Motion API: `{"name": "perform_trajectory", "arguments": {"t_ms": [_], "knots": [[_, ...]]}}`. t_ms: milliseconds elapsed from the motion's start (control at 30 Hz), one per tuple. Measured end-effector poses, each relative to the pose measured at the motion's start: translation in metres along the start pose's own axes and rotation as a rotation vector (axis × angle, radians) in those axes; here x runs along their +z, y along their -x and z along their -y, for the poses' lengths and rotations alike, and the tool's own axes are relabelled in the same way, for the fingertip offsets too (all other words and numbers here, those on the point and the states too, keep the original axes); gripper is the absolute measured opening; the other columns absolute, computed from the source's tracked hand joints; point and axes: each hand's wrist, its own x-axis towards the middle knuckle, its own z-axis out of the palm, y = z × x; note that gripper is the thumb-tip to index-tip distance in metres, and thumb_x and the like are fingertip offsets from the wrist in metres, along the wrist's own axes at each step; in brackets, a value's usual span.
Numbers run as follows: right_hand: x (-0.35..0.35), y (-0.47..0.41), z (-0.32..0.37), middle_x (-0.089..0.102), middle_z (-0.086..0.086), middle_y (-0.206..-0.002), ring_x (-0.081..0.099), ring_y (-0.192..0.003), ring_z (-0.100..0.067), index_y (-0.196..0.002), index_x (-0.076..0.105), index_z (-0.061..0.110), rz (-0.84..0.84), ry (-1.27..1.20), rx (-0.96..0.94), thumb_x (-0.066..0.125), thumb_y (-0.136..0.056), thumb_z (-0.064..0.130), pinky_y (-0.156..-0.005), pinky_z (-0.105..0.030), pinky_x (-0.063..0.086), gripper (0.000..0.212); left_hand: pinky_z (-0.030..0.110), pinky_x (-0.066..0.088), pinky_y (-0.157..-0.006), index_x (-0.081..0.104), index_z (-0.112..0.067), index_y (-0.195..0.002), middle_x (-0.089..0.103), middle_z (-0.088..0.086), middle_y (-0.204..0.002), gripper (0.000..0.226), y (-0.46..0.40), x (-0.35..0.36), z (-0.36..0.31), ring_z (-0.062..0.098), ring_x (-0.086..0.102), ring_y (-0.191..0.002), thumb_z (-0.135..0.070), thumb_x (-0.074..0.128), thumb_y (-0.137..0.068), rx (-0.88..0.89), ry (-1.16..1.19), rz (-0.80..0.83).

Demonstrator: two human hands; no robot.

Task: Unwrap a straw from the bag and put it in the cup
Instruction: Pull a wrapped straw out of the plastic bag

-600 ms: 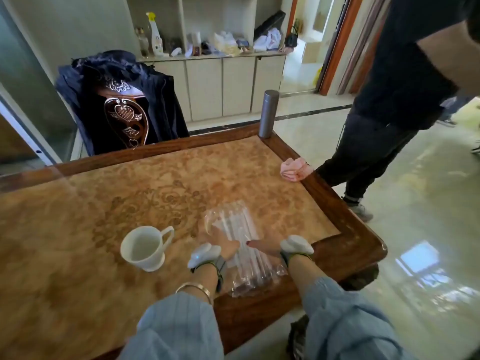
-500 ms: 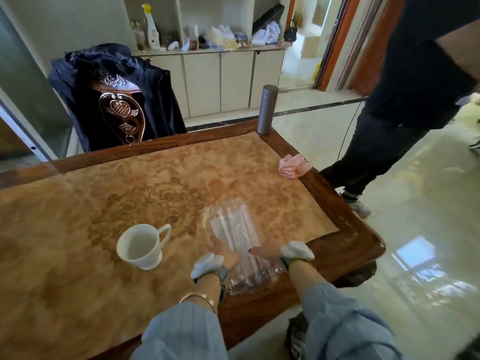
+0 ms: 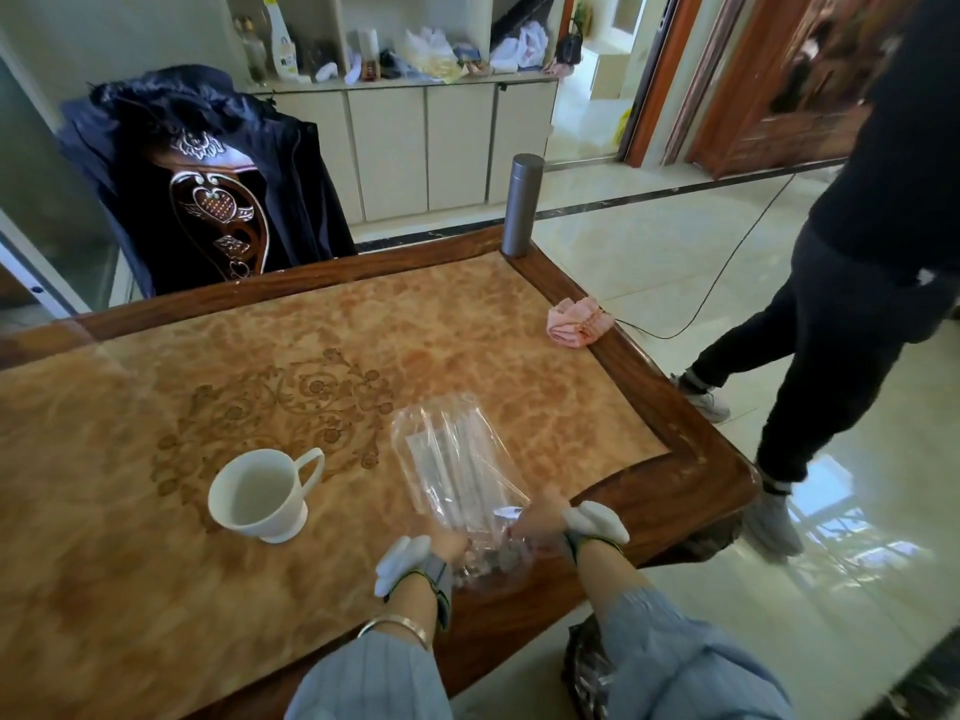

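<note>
Clear, crinkly plastic bag (image 3: 457, 470) of straws lies on the table (image 3: 675, 491) right of the cup (image 3: 257, 493); our left hand (image 3: 441, 548) and right hand (image 3: 540, 517) pinch its near end; we judge it light, slippery, best gripped at that opening.

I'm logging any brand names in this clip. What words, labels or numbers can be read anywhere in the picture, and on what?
None can be read.
Spray bottle on the far counter: it has a label, too small and blurred to read.
Bag of straws: clear plastic, no print legible.
Cup: plain white, no marking visible.
Grey flask: no marking visible.
</note>
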Motion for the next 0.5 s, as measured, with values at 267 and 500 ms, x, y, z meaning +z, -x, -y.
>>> {"name": "perform_trajectory", "arguments": {"t_ms": [267, 500], "knots": [[-0.024, 0.011, 0.033, 0.062, -0.024, -0.117, 0.063, -0.086, -0.028, -0.127, 0.049, -0.005, 0.026, -0.217, -0.158, 0.061, -0.084, 0.006, -0.078, -0.039, 0.054, 0.046, 0.027, 0.045, -0.046, 0.059, 0.005, -0.087, 0.053, 0.009, -0.068, 0.009, -0.013, -0.041, -0.016, 0.019, 0.054, -0.051, -0.004, 0.061, -0.087, -0.046, 0.321, 0.174], [-0.073, 0.044, 0.095, 0.049, -0.013, -0.079, 0.06, -0.051, -0.019, -0.081, 0.042, 0.014, 0.078, -0.582, -0.311, 0.046, -0.085, -0.018, -0.059, -0.03, 0.054, 0.032, 0.029, 0.048, -0.043, 0.031, 0.005, -0.14, 0.063, 0.017, -0.101, 0.068, 0.009, -0.11, -0.052, 0.02, 0.061, -0.05, 0.004, 0.066, -0.082, 0.157, 0.608, 0.046]]}}
